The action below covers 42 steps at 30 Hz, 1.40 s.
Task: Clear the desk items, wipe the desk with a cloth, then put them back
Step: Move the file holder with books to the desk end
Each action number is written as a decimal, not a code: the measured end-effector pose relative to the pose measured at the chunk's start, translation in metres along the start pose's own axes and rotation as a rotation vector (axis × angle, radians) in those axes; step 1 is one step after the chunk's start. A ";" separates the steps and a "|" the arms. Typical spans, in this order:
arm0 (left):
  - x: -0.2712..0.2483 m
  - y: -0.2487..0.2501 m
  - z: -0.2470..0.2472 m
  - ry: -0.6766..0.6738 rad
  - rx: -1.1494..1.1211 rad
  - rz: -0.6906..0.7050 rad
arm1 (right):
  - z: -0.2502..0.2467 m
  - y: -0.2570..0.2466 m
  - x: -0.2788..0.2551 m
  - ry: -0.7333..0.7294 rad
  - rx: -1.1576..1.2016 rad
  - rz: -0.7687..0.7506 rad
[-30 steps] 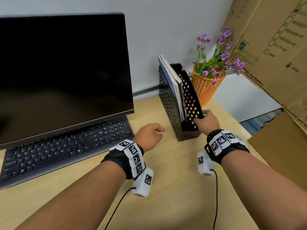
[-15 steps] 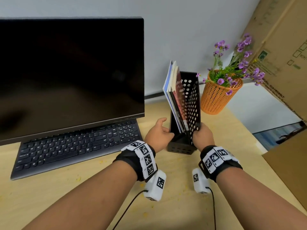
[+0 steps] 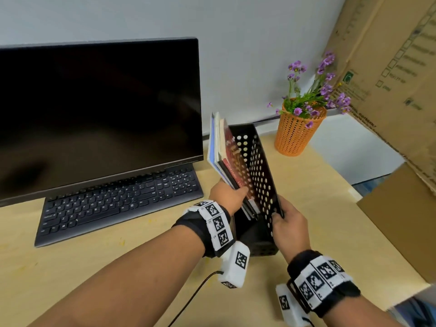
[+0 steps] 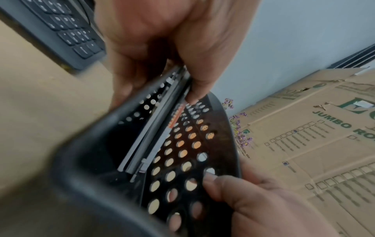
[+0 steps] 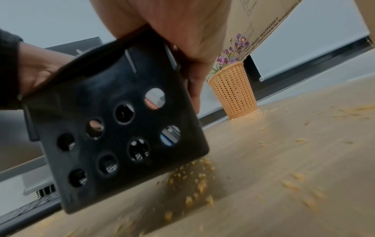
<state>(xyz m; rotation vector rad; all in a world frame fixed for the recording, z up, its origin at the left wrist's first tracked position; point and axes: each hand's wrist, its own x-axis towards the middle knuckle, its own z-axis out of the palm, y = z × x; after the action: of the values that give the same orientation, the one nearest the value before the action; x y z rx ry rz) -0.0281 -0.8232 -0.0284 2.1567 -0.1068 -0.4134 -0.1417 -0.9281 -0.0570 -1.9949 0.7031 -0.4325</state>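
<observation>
While the black file holder (image 3: 256, 185) tilts off the counter (image 3: 94, 267), its near end raised above scattered yellow crumbs (image 5: 194, 181), both hands clamp it. The left hand (image 3: 227, 195) curls round the left wall and the books (image 3: 224, 152) inside (thumb pressed on their edges), and the right hand (image 3: 290, 228) pinches the perforated right wall near its low front. Left of the holder sit the keyboard (image 3: 118, 204) and dark monitor (image 3: 99, 112). An orange flower pot (image 3: 296, 131) stands farther right by the wall, beside cardboard boxes (image 3: 389, 74).
</observation>
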 end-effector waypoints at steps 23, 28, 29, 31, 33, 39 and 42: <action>-0.114 -0.106 -0.170 0.072 0.060 0.332 | 0.063 -0.142 -0.116 -0.551 -0.107 0.358; -0.159 -0.172 -0.261 0.136 0.098 0.298 | 0.133 -0.183 -0.193 -0.568 -0.118 0.280; -0.170 -0.186 -0.281 0.148 0.104 0.294 | 0.149 -0.192 -0.209 -0.578 -0.117 0.264; -0.187 -0.210 -0.314 0.170 0.095 0.285 | 0.176 -0.207 -0.237 -0.599 -0.102 0.235; -0.207 -0.239 -0.355 0.208 0.089 0.265 | 0.211 -0.227 -0.267 -0.643 -0.106 0.198; -0.254 -0.307 -0.447 0.366 0.090 0.152 | 0.292 -0.282 -0.335 -0.783 -0.139 0.081; -0.272 -0.339 -0.485 0.432 0.085 0.101 | 0.325 -0.307 -0.364 -0.857 -0.174 0.043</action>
<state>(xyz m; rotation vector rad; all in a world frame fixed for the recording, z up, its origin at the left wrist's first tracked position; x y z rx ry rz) -0.1486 -0.1854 0.0235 2.2633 0.0112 0.1213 -0.1490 -0.3599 0.0440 -2.0602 0.2341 0.5167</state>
